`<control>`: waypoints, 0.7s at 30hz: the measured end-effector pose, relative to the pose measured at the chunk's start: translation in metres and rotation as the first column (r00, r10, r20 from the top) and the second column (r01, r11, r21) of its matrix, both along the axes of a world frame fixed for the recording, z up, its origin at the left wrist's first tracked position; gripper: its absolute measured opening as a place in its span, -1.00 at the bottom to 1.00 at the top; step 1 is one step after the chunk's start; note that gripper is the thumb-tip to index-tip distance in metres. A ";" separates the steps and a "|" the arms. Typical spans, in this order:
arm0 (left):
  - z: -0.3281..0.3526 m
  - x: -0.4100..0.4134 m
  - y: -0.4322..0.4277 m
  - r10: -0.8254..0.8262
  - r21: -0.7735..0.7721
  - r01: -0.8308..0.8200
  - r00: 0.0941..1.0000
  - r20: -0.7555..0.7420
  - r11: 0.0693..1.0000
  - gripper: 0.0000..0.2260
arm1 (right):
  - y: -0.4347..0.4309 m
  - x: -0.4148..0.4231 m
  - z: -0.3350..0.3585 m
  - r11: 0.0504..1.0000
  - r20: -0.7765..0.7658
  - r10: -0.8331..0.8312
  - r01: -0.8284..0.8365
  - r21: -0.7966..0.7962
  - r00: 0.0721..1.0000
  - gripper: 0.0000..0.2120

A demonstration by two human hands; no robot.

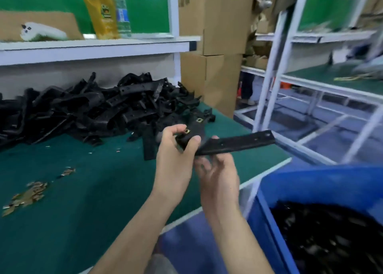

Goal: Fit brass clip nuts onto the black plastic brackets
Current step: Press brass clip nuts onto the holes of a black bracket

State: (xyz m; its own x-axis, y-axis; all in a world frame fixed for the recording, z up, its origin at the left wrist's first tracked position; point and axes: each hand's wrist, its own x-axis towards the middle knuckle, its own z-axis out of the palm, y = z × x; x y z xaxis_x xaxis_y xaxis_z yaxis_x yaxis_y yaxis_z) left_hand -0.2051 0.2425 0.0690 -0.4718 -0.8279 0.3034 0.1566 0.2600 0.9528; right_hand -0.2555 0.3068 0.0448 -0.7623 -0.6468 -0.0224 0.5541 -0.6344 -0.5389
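A long black plastic bracket (pixel 238 143) is held level above the green bench. My left hand (pixel 176 155) grips its left end, where a brass clip nut (pixel 187 131) sits. My right hand (pixel 217 170) supports the bracket from below, fingers loosely curled around it. A large heap of black brackets (pixel 87 109) lies at the back of the bench. One bracket with a brass nut (pixel 200 120) lies just beyond my hands. Loose brass clip nuts (pixel 29 195) are scattered at the near left.
A blue bin (pixel 290 190) holding black parts stands at the lower right, off the bench edge. Cardboard boxes (pixel 215 45) stack behind the bench. A white metal rack (pixel 290 76) stands to the right. A yellow pouch (pixel 103 14) and a water bottle (pixel 123 10) stand on the shelf.
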 end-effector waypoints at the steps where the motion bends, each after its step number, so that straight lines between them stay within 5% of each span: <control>1: 0.000 -0.012 0.015 -0.064 -0.018 0.064 0.998 -0.029 0.998 -0.77 | 0.018 -0.009 -0.004 0.997 0.024 -0.072 0.071 0.009 0.997 -0.74; 9: -0.005 -0.057 0.091 -0.321 -0.319 0.356 0.934 0.160 0.878 -0.69 | 0.102 -0.047 -0.013 0.992 0.250 -0.098 0.116 -0.059 0.963 -0.73; 21: -0.006 -0.050 0.081 -0.285 -0.357 0.328 0.944 0.169 0.874 -0.73 | 0.095 -0.048 -0.012 0.998 0.214 -0.063 0.058 0.028 0.975 -0.65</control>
